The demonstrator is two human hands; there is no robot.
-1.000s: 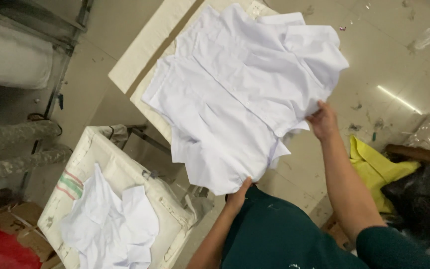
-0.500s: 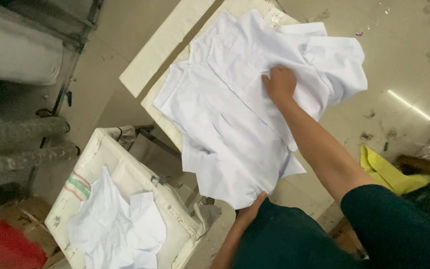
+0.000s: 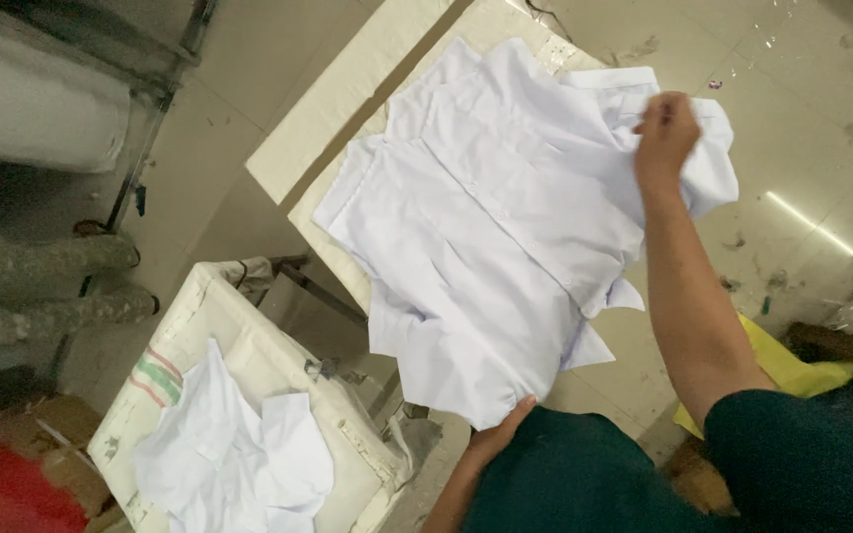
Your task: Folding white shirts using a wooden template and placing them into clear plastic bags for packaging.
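Observation:
A white shirt (image 3: 505,227) lies spread over a cream padded board (image 3: 348,138), its hem hanging off the near end. My right hand (image 3: 665,133) reaches across and pinches the shirt's far edge near the collar and sleeve. My left hand (image 3: 501,439) holds the shirt's hem close to my body. Both arms wear dark green sleeves.
A cream sack-lined bin (image 3: 249,405) at lower left holds more white garments (image 3: 234,459). Fabric rolls (image 3: 41,109) lie on a rack at the left. A yellow cloth (image 3: 792,370) and a dark plastic bag sit on the tiled floor at the right.
My right hand moved from the shirt's right edge to its middle, then out to the far upper right corner. The shirt now lies flatter. My left hand stayed at the hem.

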